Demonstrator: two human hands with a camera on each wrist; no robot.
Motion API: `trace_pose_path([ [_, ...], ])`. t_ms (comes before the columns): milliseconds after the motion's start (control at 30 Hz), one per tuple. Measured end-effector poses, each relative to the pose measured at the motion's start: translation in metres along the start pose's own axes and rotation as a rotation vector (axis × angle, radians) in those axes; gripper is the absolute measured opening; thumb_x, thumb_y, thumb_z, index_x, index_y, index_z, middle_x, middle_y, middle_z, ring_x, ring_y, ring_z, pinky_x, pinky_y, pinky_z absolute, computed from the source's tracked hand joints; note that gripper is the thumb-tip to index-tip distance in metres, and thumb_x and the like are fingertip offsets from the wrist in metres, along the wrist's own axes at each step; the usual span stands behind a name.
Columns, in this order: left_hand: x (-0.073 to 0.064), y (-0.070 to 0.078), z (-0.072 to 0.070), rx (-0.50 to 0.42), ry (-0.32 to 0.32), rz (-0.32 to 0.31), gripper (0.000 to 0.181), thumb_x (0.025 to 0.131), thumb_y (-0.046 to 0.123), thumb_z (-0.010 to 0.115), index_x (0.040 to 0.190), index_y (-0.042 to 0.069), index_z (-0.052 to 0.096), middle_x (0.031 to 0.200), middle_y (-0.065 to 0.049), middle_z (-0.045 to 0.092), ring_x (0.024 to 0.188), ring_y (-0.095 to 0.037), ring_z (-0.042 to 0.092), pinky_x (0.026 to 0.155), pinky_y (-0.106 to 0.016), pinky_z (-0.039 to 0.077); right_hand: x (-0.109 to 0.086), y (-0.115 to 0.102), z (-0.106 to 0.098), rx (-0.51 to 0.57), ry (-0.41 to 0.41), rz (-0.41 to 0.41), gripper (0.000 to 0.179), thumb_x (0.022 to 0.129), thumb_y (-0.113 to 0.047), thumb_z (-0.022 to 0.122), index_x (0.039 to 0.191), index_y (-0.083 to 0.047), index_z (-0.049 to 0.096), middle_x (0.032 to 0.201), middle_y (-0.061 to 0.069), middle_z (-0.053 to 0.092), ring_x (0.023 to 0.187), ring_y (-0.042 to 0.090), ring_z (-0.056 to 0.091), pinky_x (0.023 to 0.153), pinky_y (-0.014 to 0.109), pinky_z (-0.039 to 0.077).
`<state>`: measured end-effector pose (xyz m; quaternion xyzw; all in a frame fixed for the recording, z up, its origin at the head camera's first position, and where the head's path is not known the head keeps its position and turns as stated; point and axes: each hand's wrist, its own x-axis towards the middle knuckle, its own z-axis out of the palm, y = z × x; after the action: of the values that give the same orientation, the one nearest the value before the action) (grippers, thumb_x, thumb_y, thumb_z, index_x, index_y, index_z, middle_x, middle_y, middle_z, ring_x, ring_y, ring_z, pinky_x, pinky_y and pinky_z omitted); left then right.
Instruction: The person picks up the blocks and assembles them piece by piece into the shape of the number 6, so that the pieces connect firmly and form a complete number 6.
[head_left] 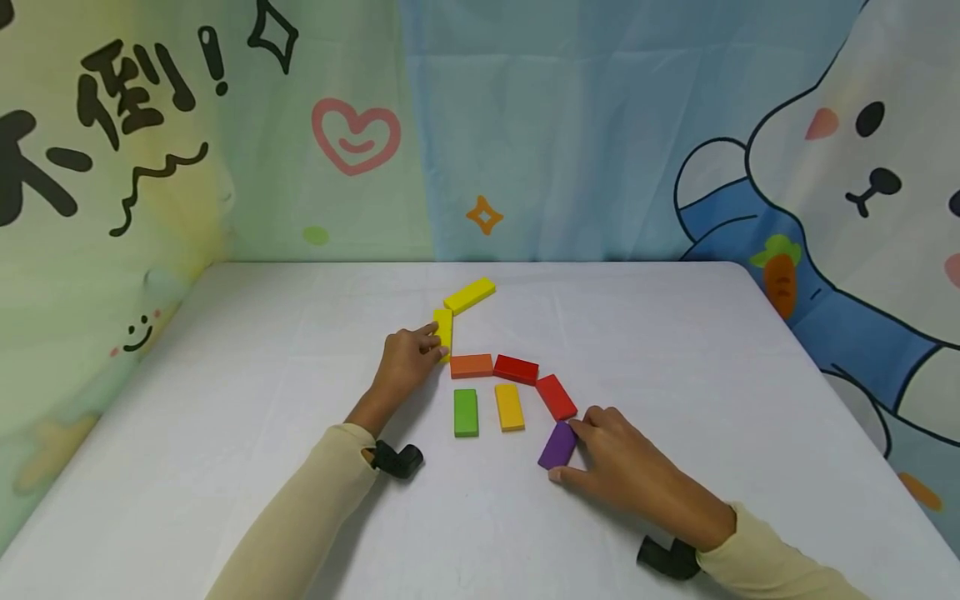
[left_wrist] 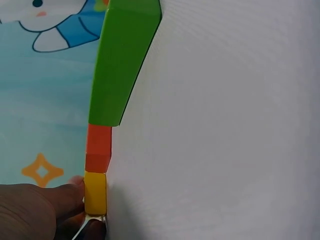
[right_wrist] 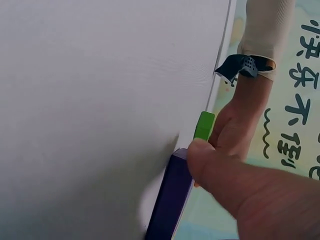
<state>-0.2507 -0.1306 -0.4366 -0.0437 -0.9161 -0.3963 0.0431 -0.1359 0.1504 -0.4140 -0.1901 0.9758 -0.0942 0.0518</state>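
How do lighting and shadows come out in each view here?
Head: bright and fairly even, with a soft shadow beside the left sleeve; left wrist: a shadow on the tabletop by the yellow block; right wrist: dimmer lower left, the purple block dark, shadow to its left.

Bright head view, soft shadows across tabletop [head_left: 225, 375] — dimmer wrist views

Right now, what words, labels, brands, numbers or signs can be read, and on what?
"不倒!": on the backdrop, head view.
"快乐不倒": on the backdrop, right wrist view.
Further marks at that view's right edge: cut off, unreadable.
Blocks: no readable text.
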Motion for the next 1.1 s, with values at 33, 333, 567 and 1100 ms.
trace_pose_path([
  [33, 0.0, 0.0, 0.0, 0.0, 0.001, 0.004, 0.028, 0.089, 0.008, 0.072, 0.113, -0.005, 0.069, 0.131, -0.01, 0.06, 0.127, -0.027, 0.051, 0.104, -0.041, 0.04, 0.0, 0.0, 0.0, 0.001, -0.007, 0.007, 0.074, 0.072, -0.05, 0.082, 0.119, 0.005, 0.065, 0.104, 0.013, 0.058, 0.097, 0.026, 0.053, 0.085, 0.04, 0.052],
  [333, 0.0, 0.002, 0.0, 0.008, 0.018, 0.005, 0.025, 0.088, 0.008, 0.072, 0.11, -0.004, 0.071, 0.13, -0.01, 0.061, 0.124, -0.027, 0.054, 0.1, -0.039, 0.045, 0.001, 0.002, -0.007, 0.085, 0.066, 0.108, 0.058, 0.081, -0.049, 0.075, 0.114, -0.002, 0.071, 0.099, 0.011, 0.065, 0.099, 0.026, 0.053, 0.081, 0.043, 0.053],
  [567, 0.0, 0.002, 0.001, 0.003, 0.069, -0.03, 0.02, 0.088, 0.008, 0.073, 0.104, -0.004, 0.073, 0.122, -0.01, 0.066, 0.122, -0.028, 0.055, 0.101, -0.04, 0.044, 0.009, -0.005, -0.008, 0.169, 0.255, -0.011, 0.027, 0.084, -0.028, 0.077, 0.1, -0.006, 0.076, 0.083, 0.001, 0.062, 0.087, 0.019, 0.051, 0.069, 0.031, 0.051],
  [1100, -0.035, 0.016, -0.016, 0.008, 0.015, 0.044, 0.015, 0.087, 0.011, 0.073, 0.091, -0.002, 0.077, 0.085, -0.009, 0.072, 0.072, -0.018, 0.058, 0.059, -0.028, 0.048, 0.047, -0.03, -0.001, 0.069, 0.165, -0.127, 0.036, 0.092, -0.028, 0.067, 0.111, 0.002, 0.071, 0.106, 0.013, 0.067, 0.102, 0.026, 0.057, 0.09, 0.04, 0.051],
])
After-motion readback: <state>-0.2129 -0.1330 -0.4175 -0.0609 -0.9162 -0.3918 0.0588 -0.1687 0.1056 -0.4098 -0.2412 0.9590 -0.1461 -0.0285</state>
